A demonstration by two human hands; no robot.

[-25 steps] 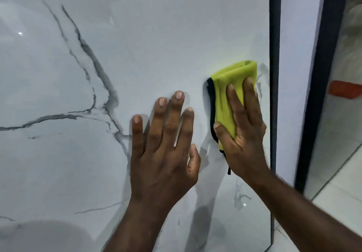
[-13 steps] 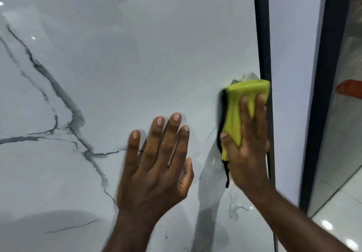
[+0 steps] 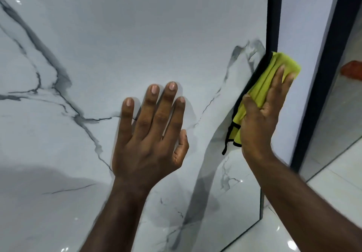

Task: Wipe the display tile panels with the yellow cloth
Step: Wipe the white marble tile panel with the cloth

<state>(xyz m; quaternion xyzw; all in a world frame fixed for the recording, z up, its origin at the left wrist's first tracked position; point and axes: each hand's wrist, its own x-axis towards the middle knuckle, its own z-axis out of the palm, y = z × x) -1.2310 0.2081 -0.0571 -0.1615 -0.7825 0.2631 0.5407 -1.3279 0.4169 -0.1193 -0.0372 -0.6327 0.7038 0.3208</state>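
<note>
The glossy white marble-look tile panel (image 3: 137, 36) with grey veins fills most of the head view. My left hand (image 3: 150, 134) lies flat against it near the middle, fingers straight and slightly spread. My right hand (image 3: 258, 122) presses the folded yellow cloth (image 3: 274, 71), which has a black hem, against the panel's right edge with straight fingers. The cloth overlaps the black edge strip (image 3: 274, 12) and reaches onto the plain white panel (image 3: 305, 26) beside it. The palm hides the cloth's lower part.
A second black frame post (image 3: 323, 75) stands right of the plain panel. Beyond it is shiny tiled floor (image 3: 333, 183) with dark grout lines and an orange object (image 3: 352, 69) at the far right edge.
My right hand has slid the cloth to the right, from the marble face over the black edge strip. The left hand stays flat on the panel while the view shifts.
</note>
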